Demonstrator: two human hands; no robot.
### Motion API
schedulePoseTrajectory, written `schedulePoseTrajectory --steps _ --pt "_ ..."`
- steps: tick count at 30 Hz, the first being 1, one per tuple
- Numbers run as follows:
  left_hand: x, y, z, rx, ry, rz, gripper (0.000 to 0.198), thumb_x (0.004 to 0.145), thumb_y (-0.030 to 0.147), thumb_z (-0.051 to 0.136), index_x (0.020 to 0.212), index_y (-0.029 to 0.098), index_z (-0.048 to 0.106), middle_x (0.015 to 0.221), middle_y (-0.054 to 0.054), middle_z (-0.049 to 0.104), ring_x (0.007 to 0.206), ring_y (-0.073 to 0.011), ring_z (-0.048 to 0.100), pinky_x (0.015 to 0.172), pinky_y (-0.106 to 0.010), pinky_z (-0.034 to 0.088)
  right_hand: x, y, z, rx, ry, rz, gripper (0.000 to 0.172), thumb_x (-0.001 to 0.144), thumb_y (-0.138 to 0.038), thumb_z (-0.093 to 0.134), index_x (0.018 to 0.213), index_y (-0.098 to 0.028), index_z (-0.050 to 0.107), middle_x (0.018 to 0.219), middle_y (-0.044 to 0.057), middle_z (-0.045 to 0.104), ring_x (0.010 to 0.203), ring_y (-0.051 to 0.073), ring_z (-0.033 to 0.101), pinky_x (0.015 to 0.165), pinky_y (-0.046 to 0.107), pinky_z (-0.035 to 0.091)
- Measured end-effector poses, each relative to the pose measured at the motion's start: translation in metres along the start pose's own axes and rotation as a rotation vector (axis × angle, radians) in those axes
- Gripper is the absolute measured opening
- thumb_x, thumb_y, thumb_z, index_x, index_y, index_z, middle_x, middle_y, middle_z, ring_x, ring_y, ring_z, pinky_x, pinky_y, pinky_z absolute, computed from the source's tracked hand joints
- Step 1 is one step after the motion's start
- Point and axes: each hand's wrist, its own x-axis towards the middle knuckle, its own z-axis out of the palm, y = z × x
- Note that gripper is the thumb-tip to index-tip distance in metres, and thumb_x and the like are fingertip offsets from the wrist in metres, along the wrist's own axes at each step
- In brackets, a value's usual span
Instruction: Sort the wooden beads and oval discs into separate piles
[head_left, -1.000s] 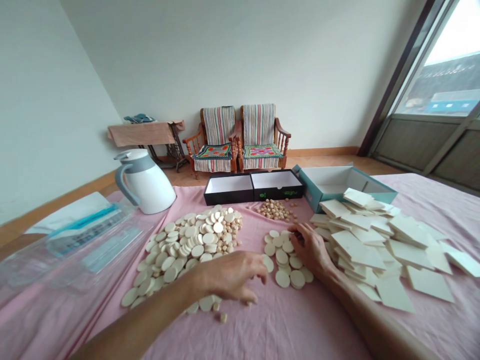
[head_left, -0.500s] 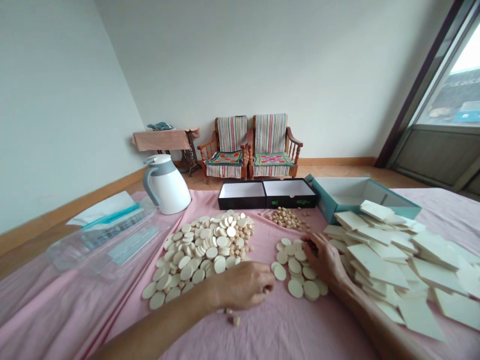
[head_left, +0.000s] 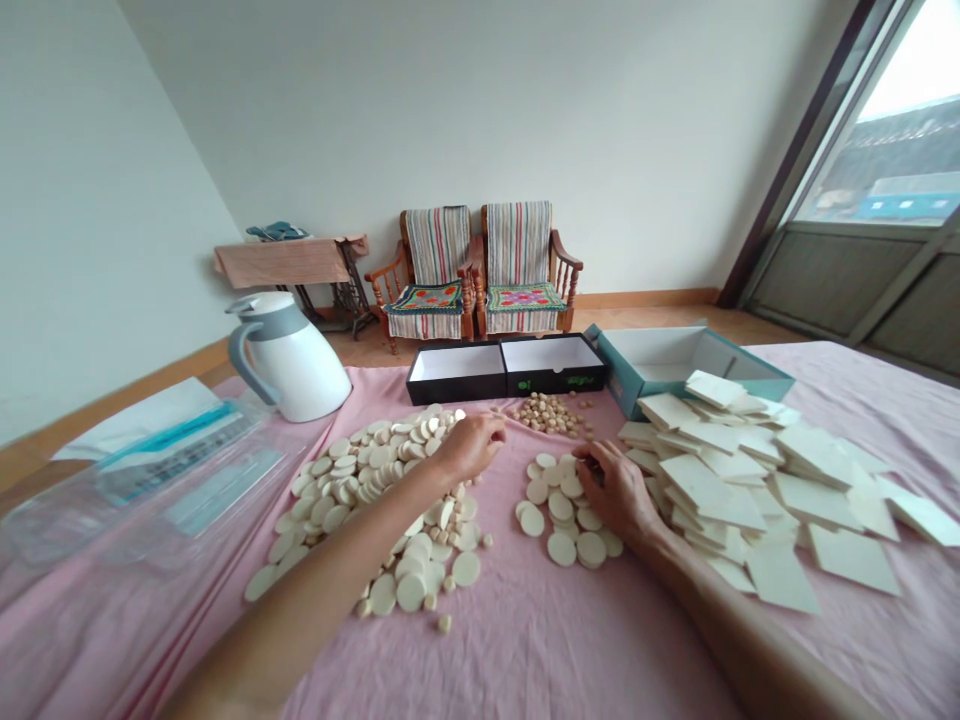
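Note:
A large heap of cream round discs [head_left: 367,490] covers the pink cloth at centre left. My left hand [head_left: 471,445] reaches over its far right edge, fingers curled together, and what they pinch is hidden. A smaller cluster of round discs [head_left: 561,510] lies to the right. My right hand [head_left: 611,485] rests palm down on that cluster's right side, fingers bent over the discs. A little pile of tiny tan pieces [head_left: 551,413] sits just beyond both hands. Cream square tiles [head_left: 750,470] spread out to the right of my right hand.
A white jug [head_left: 289,358] stands at back left, near a clear plastic box [head_left: 150,480]. Two black open boxes [head_left: 510,368] and a teal box [head_left: 675,362] line the far edge. Two wooden chairs [head_left: 480,270] stand by the wall.
My left hand has moved from the near cloth, forward over the big disc heap to its far right edge. My right hand has stayed on the small cluster.

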Motion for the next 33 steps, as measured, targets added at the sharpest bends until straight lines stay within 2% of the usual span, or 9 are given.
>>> schedulePoseTrajectory --steps 3,6,8,13,18,24,27,30,33 --pt "-0.022 -0.001 -0.004 0.028 -0.114 0.045 0.010 0.069 0.010 0.059 0.073 0.017 0.065 0.076 -0.003 0.067 0.077 -0.0170 0.062 0.073 -0.024 0.046 0.000 -0.002 0.000 -0.006 0.000 -0.004 0.016 0.080 -0.016 0.044 0.087 -0.018 0.059 0.083 0.006 0.061 0.075 0.018 0.056 0.069 0.029 0.044" --pt "-0.038 -0.002 -0.005 0.060 -0.159 0.080 0.015 0.069 0.007 0.057 0.076 0.017 0.064 0.080 -0.005 0.066 0.084 -0.0188 0.061 0.077 -0.026 0.045 0.000 -0.002 0.001 -0.012 -0.007 -0.006 0.016 0.080 -0.016 0.045 0.087 -0.018 0.059 0.084 0.006 0.061 0.076 0.018 0.056 0.070 0.029 0.044" --pt "-0.039 -0.003 -0.002 0.075 -0.161 0.089 0.018 0.070 0.004 0.053 0.076 0.016 0.064 0.080 -0.006 0.066 0.085 -0.0194 0.061 0.078 -0.027 0.045 0.000 -0.001 0.002 -0.012 -0.011 -0.003 0.016 0.079 -0.016 0.046 0.087 -0.018 0.059 0.084 0.006 0.061 0.077 0.018 0.056 0.070 0.029 0.044" --pt "-0.009 -0.002 0.008 0.079 -0.101 0.065 0.017 0.070 0.004 0.053 0.072 0.017 0.064 0.077 -0.004 0.065 0.078 -0.0171 0.061 0.073 -0.025 0.046 0.000 -0.002 0.001 0.000 -0.007 0.003 0.016 0.079 -0.015 0.045 0.086 -0.018 0.059 0.083 0.005 0.060 0.075 0.017 0.056 0.069 0.028 0.043" --pt "0.029 -0.010 0.013 0.121 0.069 -0.043 0.022 0.081 0.010 0.051 0.098 0.017 0.063 0.099 -0.008 0.062 0.091 -0.0182 0.058 0.084 -0.029 0.045 0.000 -0.004 0.000 0.005 -0.004 0.004 0.017 0.079 -0.013 0.044 0.087 -0.018 0.059 0.083 0.005 0.060 0.075 0.017 0.055 0.070 0.028 0.044" --pt "0.032 -0.032 0.020 0.189 0.037 -0.076 0.006 0.073 0.011 0.062 0.073 0.016 0.065 0.083 -0.011 0.064 0.094 -0.0277 0.056 0.088 -0.040 0.042 0.001 -0.002 0.002 -0.005 0.004 -0.004 0.016 0.079 -0.014 0.045 0.086 -0.019 0.059 0.082 0.005 0.060 0.075 0.017 0.055 0.069 0.028 0.044" --pt "0.033 -0.036 0.024 0.189 0.042 -0.075 0.005 0.068 0.011 0.066 0.070 0.016 0.065 0.081 -0.010 0.065 0.095 -0.0291 0.057 0.089 -0.040 0.042 0.001 -0.001 0.003 -0.004 0.009 -0.010 0.016 0.080 -0.015 0.045 0.086 -0.019 0.059 0.081 0.005 0.059 0.074 0.017 0.056 0.068 0.028 0.044" --pt "0.042 -0.032 0.023 0.165 0.089 -0.089 0.009 0.073 0.011 0.061 0.078 0.017 0.067 0.084 -0.009 0.067 0.091 -0.0244 0.060 0.086 -0.035 0.045 0.001 -0.001 0.002 0.000 0.006 -0.012 0.016 0.080 -0.016 0.044 0.086 -0.019 0.059 0.081 0.005 0.059 0.073 0.017 0.056 0.068 0.027 0.044" --pt "0.052 -0.026 0.017 0.137 0.178 -0.108 0.024 0.083 0.012 0.049 0.099 0.018 0.064 0.104 -0.008 0.065 0.095 -0.0180 0.060 0.087 -0.028 0.045 0.002 -0.001 0.001 -0.001 0.001 -0.005 0.015 0.080 -0.016 0.045 0.086 -0.019 0.059 0.082 0.005 0.060 0.074 0.017 0.057 0.067 0.026 0.044"
